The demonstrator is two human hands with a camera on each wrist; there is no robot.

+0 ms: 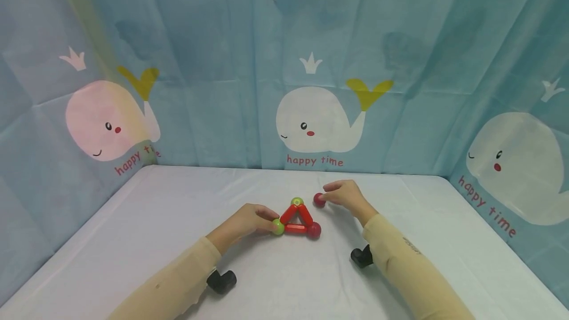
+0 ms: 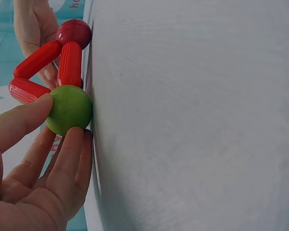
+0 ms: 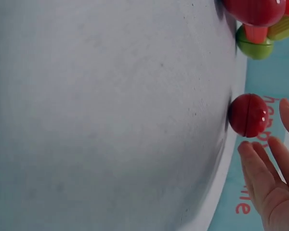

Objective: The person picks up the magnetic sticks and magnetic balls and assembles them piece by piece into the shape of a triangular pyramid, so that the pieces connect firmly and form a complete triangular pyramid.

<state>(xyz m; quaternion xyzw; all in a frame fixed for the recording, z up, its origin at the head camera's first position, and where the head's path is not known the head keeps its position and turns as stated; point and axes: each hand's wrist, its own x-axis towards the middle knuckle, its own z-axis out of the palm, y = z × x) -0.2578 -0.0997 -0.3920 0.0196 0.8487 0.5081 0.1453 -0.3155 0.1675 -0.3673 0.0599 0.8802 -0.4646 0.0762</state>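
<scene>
My left hand [image 1: 250, 221] pinches a green ball [image 2: 70, 110] between thumb and fingers. That ball is a corner of a triangular frame of red rods [image 1: 295, 229], seen in the head view. A dark red ball [image 1: 313, 230] forms its right corner, and a second green ball [image 1: 297, 202] shows at its far corner. On the table to the right sits a separate red ball [image 3: 248, 115]. My right hand [image 1: 348, 197] reaches beside it, thumb and fingers spread around its near side; the fingertips are close to its surface in the right wrist view.
A white cloth covers the table [image 1: 178, 201]. Blue curtains [image 1: 222, 122] with printed whales enclose the back and sides. A yellow-green rod [image 3: 284, 29] shows at the frame in the right wrist view. Black wrist mounts [image 1: 221, 282] hang below both sleeves.
</scene>
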